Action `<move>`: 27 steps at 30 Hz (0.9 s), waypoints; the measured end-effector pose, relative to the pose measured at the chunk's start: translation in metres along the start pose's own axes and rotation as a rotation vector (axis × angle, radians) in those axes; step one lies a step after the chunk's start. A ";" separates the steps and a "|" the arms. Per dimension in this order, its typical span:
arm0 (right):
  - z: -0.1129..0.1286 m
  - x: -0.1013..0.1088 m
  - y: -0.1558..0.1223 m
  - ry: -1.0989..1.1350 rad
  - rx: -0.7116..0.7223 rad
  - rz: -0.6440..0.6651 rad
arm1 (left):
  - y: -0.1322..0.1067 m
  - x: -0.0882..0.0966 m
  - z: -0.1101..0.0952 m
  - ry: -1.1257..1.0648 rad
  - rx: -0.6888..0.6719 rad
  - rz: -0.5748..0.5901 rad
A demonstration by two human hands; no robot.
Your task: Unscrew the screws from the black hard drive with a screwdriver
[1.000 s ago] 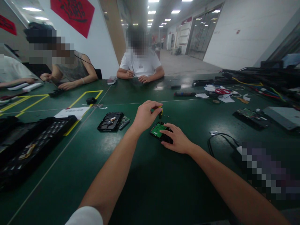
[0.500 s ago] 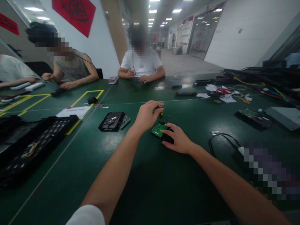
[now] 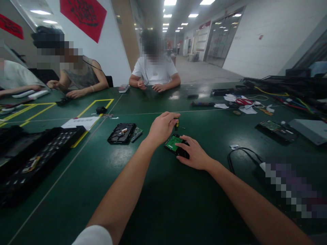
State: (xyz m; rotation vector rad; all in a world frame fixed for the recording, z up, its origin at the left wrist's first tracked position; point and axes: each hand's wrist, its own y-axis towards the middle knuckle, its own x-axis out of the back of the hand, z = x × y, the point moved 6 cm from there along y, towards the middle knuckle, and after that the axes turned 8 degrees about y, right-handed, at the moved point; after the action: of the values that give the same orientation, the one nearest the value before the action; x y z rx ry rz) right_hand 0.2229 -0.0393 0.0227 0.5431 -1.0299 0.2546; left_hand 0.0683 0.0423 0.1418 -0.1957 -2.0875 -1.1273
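A hard drive [image 3: 174, 144] with a green circuit board facing up lies on the green table. My right hand [image 3: 195, 153] grips its right side, fingers spread over the board and the black edge. Above the drive's far edge, my left hand [image 3: 163, 126] pinches a small screwdriver [image 3: 177, 123] with a black and yellow handle, held upright. The tip of the screwdriver is too small to make out. Some tiny screws [image 3: 182, 128] lie just beyond the drive. To the left are a black drive casing [image 3: 122, 133] and a loose circuit board [image 3: 137, 134].
Black plastic trays [image 3: 38, 156] fill the left side. On the right are another hard drive [image 3: 276, 131], a grey box [image 3: 310, 131], a black cable [image 3: 245, 148] and a heap of wires [image 3: 288, 93]. Co-workers sit across the table, one in a white shirt [image 3: 155, 71].
The screwdriver and my left hand have shifted very slightly. My right hand stays on the hard drive. The co-worker opposite has moved their hands a little.
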 end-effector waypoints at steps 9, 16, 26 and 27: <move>0.001 -0.001 -0.003 -0.013 -0.016 0.041 | 0.000 -0.002 -0.001 -0.025 -0.026 -0.013; 0.003 0.000 -0.003 0.003 -0.016 0.033 | -0.002 -0.001 -0.001 -0.020 0.024 -0.025; 0.003 0.000 -0.003 -0.008 -0.014 0.028 | -0.001 -0.001 0.001 0.010 -0.002 -0.038; 0.003 0.001 -0.003 -0.008 -0.015 0.026 | -0.001 -0.002 0.001 0.013 -0.001 -0.029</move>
State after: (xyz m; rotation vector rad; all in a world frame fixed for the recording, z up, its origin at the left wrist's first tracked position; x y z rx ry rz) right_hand 0.2226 -0.0437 0.0233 0.5172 -1.0464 0.2678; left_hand 0.0686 0.0427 0.1399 -0.1584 -2.0842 -1.1436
